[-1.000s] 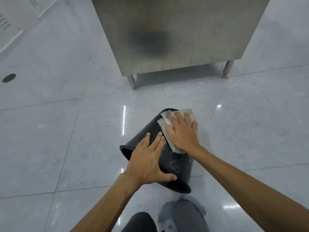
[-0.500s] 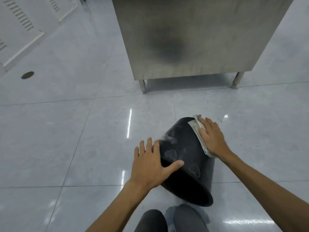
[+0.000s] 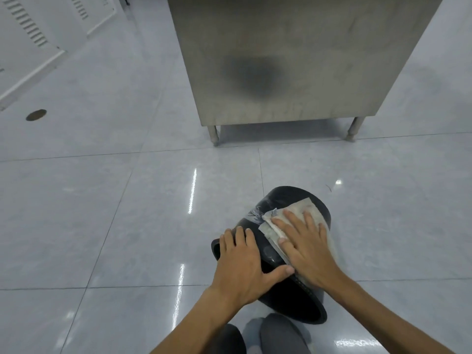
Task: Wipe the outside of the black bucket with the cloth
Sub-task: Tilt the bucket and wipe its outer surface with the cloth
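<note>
Bucket (image 3: 286, 200): smooth, black, tapered, round.

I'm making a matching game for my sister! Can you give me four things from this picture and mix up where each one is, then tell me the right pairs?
Things:
1. cloth
2. left hand
3. bucket
4. steel cabinet

Places or states:
A. lying tipped on its side on the floor
B. standing on short legs behind the bucket
C. pressed flat under the right hand
D. resting bare near the bucket's rim

Pairs: 1-C, 2-D, 3-A, 4-B
</note>
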A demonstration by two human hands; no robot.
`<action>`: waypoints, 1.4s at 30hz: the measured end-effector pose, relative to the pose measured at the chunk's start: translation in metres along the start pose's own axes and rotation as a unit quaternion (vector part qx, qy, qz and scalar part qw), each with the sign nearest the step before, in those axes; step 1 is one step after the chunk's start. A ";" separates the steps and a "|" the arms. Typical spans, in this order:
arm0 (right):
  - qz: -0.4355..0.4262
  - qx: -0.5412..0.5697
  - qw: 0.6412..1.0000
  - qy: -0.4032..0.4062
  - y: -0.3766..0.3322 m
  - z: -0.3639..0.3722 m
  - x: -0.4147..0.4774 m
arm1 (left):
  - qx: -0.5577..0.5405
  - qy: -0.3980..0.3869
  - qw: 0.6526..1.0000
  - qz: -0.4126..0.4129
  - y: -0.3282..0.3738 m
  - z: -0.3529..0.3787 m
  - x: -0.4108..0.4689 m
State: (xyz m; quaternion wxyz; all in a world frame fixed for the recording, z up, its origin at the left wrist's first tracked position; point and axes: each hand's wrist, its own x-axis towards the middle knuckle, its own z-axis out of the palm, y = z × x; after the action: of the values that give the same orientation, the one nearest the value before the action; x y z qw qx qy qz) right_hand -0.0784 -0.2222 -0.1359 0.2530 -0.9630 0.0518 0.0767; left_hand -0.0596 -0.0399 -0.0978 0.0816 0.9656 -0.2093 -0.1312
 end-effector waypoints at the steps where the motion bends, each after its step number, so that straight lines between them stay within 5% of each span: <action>1: -0.001 -0.008 1.000 -0.002 0.002 -0.004 0.003 | 0.001 0.006 1.000 0.002 0.005 -0.001 -0.001; 12: 0.121 0.022 0.991 0.047 0.027 -0.022 0.078 | 0.006 -0.014 1.000 0.002 0.021 -0.005 0.010; 21: 0.227 0.095 0.954 0.172 0.017 0.010 0.048 | 0.112 -0.018 0.980 0.165 -0.022 -0.021 0.038; 33: 0.169 0.147 0.948 0.225 0.036 0.026 0.004 | 0.058 -0.073 0.992 0.090 -0.009 -0.022 0.038; 38: 0.036 0.082 0.982 0.169 0.012 0.046 -0.040 | 0.077 -0.032 0.991 0.107 0.007 -0.006 0.015; 42: 0.061 0.041 0.988 0.135 0.026 0.023 -0.033 | 0.084 -0.034 0.990 0.106 0.020 -0.006 0.001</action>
State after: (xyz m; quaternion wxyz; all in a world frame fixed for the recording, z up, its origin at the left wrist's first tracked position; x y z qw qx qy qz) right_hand -0.1169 -0.2315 -0.1631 0.2780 -0.9484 0.1469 -0.0406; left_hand -0.0644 -0.0581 -0.0879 0.0066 0.9364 -0.3232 -0.1370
